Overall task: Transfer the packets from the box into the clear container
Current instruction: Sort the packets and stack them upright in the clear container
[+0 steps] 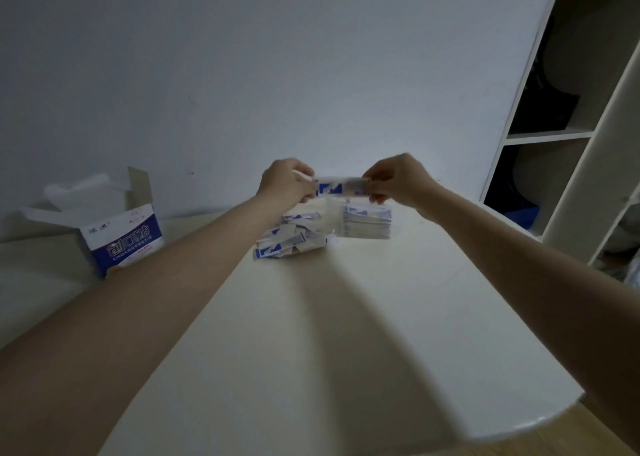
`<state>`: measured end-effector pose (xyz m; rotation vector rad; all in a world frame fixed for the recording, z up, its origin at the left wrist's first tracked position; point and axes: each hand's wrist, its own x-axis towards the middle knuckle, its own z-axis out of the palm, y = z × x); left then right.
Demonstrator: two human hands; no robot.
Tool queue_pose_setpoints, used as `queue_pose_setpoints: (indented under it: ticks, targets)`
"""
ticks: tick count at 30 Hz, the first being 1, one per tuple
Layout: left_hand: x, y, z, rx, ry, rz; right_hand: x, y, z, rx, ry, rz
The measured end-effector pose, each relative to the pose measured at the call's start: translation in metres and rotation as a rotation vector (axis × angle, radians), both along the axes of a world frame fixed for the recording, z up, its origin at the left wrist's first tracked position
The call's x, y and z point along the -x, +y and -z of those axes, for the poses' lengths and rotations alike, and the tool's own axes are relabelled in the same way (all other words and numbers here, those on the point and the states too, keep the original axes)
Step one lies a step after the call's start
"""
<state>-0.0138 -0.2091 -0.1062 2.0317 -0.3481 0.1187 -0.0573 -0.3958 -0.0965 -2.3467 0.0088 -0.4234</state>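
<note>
My left hand (287, 181) and my right hand (394, 178) hold one small stack of blue-and-white packets (339, 188) between them, each pinching one end, above the far middle of the white table (346, 317). Beneath the hands a loose heap of packets (291, 239) lies on the table. To its right a neat stack of packets (366, 221) stands; a clear container around it is too faint to make out. The opened blue-and-white box (119, 237) stands at the far left with its flaps up.
A pale wall rises right behind the table. At the right is an open shelf unit (561, 136) with dark items and a blue bin (519, 213). The table's rounded front-right edge (540, 421) drops off to a wooden floor.
</note>
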Motion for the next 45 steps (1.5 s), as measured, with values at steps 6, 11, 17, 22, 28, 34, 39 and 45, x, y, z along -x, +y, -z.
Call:
queue_pose_setpoints:
  ticks: [6,11,17,22,28,34,39,45]
  targets:
    - [-0.038,-0.055,-0.019,-0.219,0.004,-0.109,-0.035,-0.022,-0.011,-0.081,0.009,0.306]
    - [-0.058,-0.079,-0.015,-0.586,0.02,-0.075,-0.06,-0.026,0.002,0.201,0.151,0.378]
    - [-0.059,-0.091,-0.009,-0.799,-0.062,-0.112,-0.063,-0.023,0.015,0.338,0.228,0.345]
    - [-0.056,-0.096,-0.005,-0.943,-0.114,-0.065,-0.062,-0.02,0.023,0.443,0.218,0.347]
    - [-0.059,-0.095,0.0,-1.055,-0.148,-0.06,-0.056,-0.017,0.02,0.553,0.232,0.327]
    - [-0.057,-0.098,0.002,-1.128,-0.152,-0.007,-0.048,-0.018,0.017,0.699,0.213,0.329]
    - [-0.058,-0.101,0.004,-1.167,-0.099,-0.001,-0.047,-0.021,0.022,0.728,0.262,0.297]
    - [-0.05,-0.102,0.001,-1.152,-0.123,0.022,-0.045,-0.019,0.02,0.739,0.287,0.286]
